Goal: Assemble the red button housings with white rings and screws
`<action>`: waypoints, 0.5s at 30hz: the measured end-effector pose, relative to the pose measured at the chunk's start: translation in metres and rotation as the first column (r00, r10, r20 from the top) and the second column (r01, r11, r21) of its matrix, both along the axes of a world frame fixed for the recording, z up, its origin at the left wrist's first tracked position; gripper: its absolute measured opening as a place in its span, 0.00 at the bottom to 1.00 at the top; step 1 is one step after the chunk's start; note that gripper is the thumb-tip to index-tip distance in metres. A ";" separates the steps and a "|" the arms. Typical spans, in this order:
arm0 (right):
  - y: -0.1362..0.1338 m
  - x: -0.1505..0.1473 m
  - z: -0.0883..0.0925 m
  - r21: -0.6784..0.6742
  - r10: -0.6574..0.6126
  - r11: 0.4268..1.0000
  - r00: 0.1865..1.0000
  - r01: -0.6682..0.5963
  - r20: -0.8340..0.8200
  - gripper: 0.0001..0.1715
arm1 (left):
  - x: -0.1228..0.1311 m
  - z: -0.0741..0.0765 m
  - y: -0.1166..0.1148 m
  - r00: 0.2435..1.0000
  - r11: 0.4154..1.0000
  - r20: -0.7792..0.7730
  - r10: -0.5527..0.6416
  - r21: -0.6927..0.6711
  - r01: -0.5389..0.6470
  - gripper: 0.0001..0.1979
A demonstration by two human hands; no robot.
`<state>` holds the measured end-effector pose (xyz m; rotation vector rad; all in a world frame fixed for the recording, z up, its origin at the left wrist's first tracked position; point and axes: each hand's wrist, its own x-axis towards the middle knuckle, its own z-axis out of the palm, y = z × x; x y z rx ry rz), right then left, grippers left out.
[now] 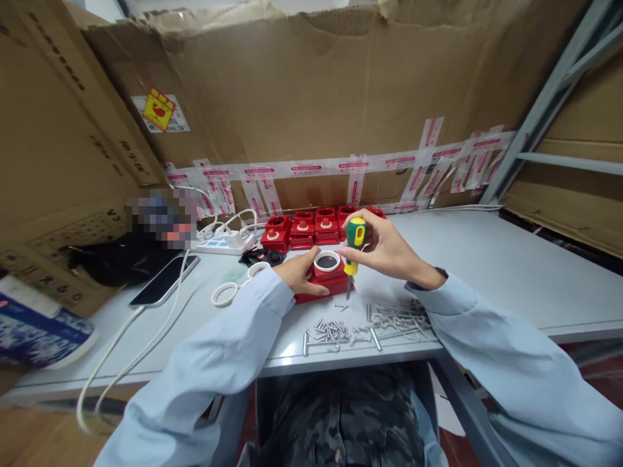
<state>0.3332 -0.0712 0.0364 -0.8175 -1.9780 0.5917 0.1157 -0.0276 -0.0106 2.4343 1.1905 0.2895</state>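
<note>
My left hand [299, 272] is closed on the left side of a red box-shaped housing [333, 281] that rests on the table. A white ring [326, 261] surrounds a dark round opening on top of the housing. In my right hand [377, 243] is a screwdriver [355, 241] with a green and yellow handle, held upright at the housing's right side. Its shaft points down; whether the tip touches a screw I cannot tell. Two loose screws [342, 306] lie just in front of the housing. A pile of screws [331, 331] is nearer the table edge.
Several red housings [302, 228] stand in a row behind. Loose white rings [224, 294] lie to the left, by a power strip [226, 242] and a phone [165, 281] with a cable. Metal rods [396, 316] lie front right. Cardboard [311, 97] walls the back.
</note>
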 end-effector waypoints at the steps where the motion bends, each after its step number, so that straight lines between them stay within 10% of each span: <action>1: 0.001 0.001 -0.001 0.008 -0.015 1.000 1.000 0.015 0.006 0.23 | 0.000 0.000 0.000 1.000 1.000 -0.001 0.001 -0.001 -0.001 0.42; 15: 0.005 -0.001 -0.010 -0.012 0.014 1.000 0.998 -0.014 0.056 0.21 | 0.000 0.001 -0.001 1.000 1.000 -0.005 0.016 0.001 -0.016 0.40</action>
